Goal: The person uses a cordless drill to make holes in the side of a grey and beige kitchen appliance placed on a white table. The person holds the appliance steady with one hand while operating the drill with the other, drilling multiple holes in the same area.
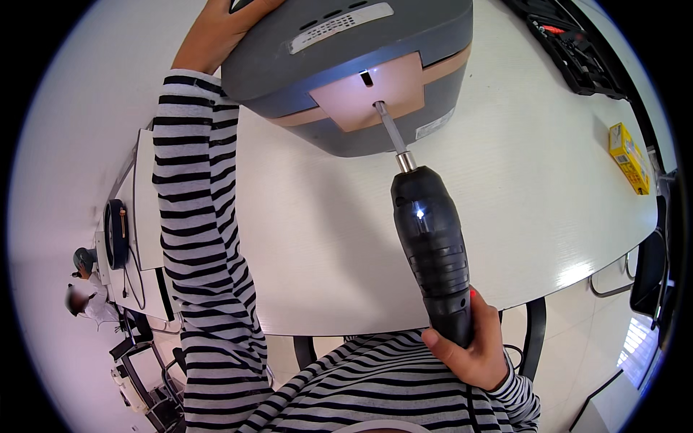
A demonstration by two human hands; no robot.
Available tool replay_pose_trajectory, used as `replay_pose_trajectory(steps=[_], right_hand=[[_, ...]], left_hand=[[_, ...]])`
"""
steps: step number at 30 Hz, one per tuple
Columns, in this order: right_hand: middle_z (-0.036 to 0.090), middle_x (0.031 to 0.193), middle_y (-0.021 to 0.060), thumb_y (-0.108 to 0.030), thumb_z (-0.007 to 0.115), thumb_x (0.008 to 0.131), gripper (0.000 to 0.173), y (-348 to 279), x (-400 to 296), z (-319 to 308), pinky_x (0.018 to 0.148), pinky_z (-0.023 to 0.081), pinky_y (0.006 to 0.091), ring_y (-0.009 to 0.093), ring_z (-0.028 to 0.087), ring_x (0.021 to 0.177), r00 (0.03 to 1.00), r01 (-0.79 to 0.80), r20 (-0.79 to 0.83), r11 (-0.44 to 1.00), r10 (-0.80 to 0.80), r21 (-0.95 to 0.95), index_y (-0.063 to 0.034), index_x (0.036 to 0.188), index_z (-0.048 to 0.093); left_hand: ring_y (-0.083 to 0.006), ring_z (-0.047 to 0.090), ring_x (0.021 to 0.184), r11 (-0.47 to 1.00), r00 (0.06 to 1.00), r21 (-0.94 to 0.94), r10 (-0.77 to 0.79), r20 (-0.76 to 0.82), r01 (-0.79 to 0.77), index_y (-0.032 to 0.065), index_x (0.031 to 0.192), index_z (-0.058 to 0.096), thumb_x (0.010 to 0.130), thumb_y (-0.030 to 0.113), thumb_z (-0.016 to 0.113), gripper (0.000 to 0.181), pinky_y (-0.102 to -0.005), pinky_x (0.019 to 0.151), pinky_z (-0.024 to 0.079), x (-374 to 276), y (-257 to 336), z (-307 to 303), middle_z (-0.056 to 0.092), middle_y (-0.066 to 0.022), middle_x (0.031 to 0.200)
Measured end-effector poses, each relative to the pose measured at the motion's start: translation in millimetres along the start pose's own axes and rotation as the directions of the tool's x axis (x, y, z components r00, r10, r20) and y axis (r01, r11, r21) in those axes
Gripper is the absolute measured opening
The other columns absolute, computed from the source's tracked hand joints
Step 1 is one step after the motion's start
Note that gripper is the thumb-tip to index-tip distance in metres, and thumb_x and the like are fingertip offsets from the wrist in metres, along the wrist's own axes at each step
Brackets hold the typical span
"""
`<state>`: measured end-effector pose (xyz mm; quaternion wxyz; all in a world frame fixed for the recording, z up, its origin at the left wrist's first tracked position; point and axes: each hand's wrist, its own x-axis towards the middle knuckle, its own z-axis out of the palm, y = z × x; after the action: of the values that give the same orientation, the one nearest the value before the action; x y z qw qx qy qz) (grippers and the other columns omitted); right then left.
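Note:
My right hand [482, 346] is wrapped around the lower end of a black cordless electric screwdriver [438, 243], whose small work light is lit. Its long metal bit [391, 127] points away from me, with its tip in the lower hole of a beige plate [325, 103]. That plate sits in the side of a grey plastic appliance [260, 70] with rounded corners, slots and a perforated strip on top. At the appliance's left side, my left hand [214, 38] holds its casing; the fingertips are cut off by the picture's upper edge.
The appliance rests on a white table [303, 243]. An open black tool case [579, 59] lies far right, with a yellow box [628, 157] nearer. A black chair [647, 270] stands at right. Leftward are a dark round appliance [115, 233] with a cord and another person [97, 303].

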<state>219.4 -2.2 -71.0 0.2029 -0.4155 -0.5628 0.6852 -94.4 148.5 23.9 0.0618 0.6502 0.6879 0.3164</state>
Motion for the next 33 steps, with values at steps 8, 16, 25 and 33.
replay_pose_trajectory(steps=[8, 16, 25, 33], right_hand=[[0.053, 0.059, 0.0072, -0.019, 0.068, 0.069, 0.039, 1, 1, 1, 0.049, 0.040, 0.0232, 0.011, 0.048, 0.049, 1.000, 0.005, 0.009, 1.000, -0.005, 0.031, 0.0065, 0.092, 0.049], [0.054, 0.060, 0.0076, -0.019, 0.069, 0.069, 0.039, 1, 2, -1, 0.049, 0.040, 0.0238, 0.012, 0.049, 0.049, 1.000, -0.015, 0.017, 1.000, 0.015, 0.016, 0.0062, 0.092, 0.049], [0.055, 0.060, 0.0083, -0.021, 0.068, 0.070, 0.041, -3, 2, -1, 0.049, 0.041, 0.0242, 0.013, 0.051, 0.049, 0.999, -0.019, 0.027, 1.000, 0.019, 0.003, 0.0056, 0.094, 0.049], [0.054, 0.059, 0.0085, -0.022, 0.068, 0.070, 0.041, -3, 2, 0, 0.049, 0.041, 0.0243, 0.013, 0.050, 0.049, 0.998, -0.053, 0.036, 0.998, 0.052, 0.023, 0.0058, 0.094, 0.050]], left_hand=[[-0.0234, 0.052, 0.090, 1.000, 1.000, 0.025, -0.016, -0.022, 0.016, -0.0035, 0.119, 0.037, 0.076, 0.049, 0.062, 0.073, -0.0294, 0.079, 0.044, 2, -5, -5, 0.053, -0.0180, 0.095], [-0.0206, 0.051, 0.088, 1.000, 1.000, -0.018, -0.008, -0.008, 0.008, -0.0040, 0.117, 0.038, 0.076, 0.047, 0.063, 0.069, -0.0274, 0.076, 0.044, 10, -14, 1, 0.052, -0.0165, 0.094], [-0.0180, 0.049, 0.085, 0.997, 1.000, -0.076, 0.004, -0.009, -0.005, -0.0032, 0.117, 0.037, 0.077, 0.043, 0.064, 0.067, -0.0257, 0.074, 0.043, 6, -10, 1, 0.050, -0.0127, 0.091], [-0.0173, 0.049, 0.086, 0.997, 1.000, -0.073, 0.011, -0.015, -0.012, -0.0033, 0.118, 0.037, 0.077, 0.044, 0.064, 0.068, -0.0252, 0.075, 0.042, 2, -5, 2, 0.050, -0.0124, 0.092]])
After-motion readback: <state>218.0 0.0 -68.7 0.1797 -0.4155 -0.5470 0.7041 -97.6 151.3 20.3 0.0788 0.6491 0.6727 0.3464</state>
